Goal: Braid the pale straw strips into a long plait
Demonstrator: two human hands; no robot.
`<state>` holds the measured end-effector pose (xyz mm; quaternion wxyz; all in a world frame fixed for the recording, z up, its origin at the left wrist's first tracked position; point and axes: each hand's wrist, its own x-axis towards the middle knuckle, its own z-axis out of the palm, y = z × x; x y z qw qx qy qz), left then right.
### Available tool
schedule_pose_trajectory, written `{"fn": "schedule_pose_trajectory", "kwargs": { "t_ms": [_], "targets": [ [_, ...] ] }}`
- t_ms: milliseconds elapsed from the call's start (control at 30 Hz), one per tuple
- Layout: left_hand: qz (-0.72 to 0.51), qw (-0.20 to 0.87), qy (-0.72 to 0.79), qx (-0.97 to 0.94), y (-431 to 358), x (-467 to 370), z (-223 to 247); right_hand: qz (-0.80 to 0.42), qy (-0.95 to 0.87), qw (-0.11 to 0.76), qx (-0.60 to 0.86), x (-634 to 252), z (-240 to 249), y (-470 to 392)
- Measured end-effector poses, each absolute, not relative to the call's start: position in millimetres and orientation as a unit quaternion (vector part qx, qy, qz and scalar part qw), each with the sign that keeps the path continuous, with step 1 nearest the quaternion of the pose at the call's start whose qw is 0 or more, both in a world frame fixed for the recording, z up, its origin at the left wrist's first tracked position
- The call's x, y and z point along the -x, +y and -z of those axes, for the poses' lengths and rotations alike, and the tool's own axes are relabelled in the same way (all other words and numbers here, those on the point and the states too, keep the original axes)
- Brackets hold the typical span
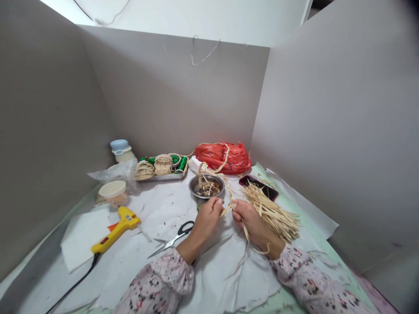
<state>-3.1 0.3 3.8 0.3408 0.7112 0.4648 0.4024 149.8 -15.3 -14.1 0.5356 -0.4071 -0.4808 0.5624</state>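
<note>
A pale straw braid runs from between my hands up over a metal bowl and on to a red plastic bag. My left hand is closed on straw strands at the left of the braid's near end. Fingers pinched, my right hand holds the strands on the other side. Loose straw ends hang below my right hand. Beside that hand lies a bundle of cut straw, partly over a phone. Scissors with black handles rest left of my left hand.
At left lies a yellow glue gun with a black cord, near a paper cup and a clear plastic bag. A metal tray with braid rolls and green thread stands behind. Grey panels enclose the table.
</note>
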Motion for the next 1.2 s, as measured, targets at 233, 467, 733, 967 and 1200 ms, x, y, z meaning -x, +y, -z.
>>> {"fn": "schedule_pose_trajectory", "kwargs": {
  "t_ms": [233,467,733,967,1200],
  "targets": [
    [-0.322,0.429,0.385,-0.751,-2,0,2,-0.510,-0.545,0.502,0.437,-148,12,-18],
    [-0.285,0.537,0.406,-0.683,-4,2,-4,-0.485,-0.580,0.485,0.439,-148,10,-20],
    [-0.282,0.663,0.396,-0.569,-8,3,-11,-0.442,-0.618,0.490,0.428,-150,15,-16],
    [-0.327,0.592,0.445,-0.587,-2,1,0,-0.285,-0.714,0.436,0.467,-156,9,-16],
    [-0.346,0.515,0.475,-0.624,5,-1,10,-0.197,-0.749,0.320,0.546,-157,-11,-22]
  ]
}}
